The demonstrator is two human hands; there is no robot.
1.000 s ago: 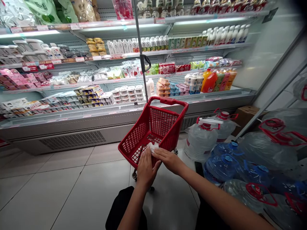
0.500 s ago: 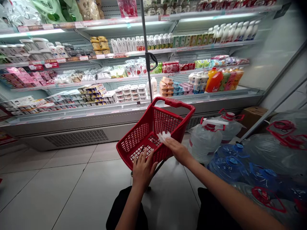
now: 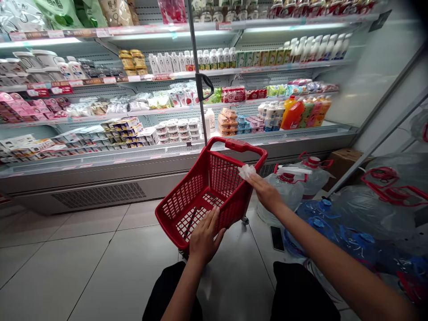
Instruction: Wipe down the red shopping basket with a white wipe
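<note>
A red plastic shopping cart [image 3: 197, 187] with a lattice basket stands in front of me, its handle toward the shelves. My right hand [image 3: 265, 191] pinches a crumpled white tissue [image 3: 246, 171] against the upper right rim of the basket. On the near side rim rests my left hand [image 3: 205, 236], fingers stretched out and holding nothing. The basket holds no goods; the floor shows through its grid.
Behind the cart runs a refrigerated shelf [image 3: 133, 160] of dairy products and drinks, with a dark door handle [image 3: 205, 87]. Large water bottles [image 3: 314, 223] crowd the right. A phone [image 3: 277, 238] lies on the tiles beside them.
My right hand has slid with the tissue up and right along the rim, toward the handle. My left hand has shifted slightly right along the near rim. The phone has come into view.
</note>
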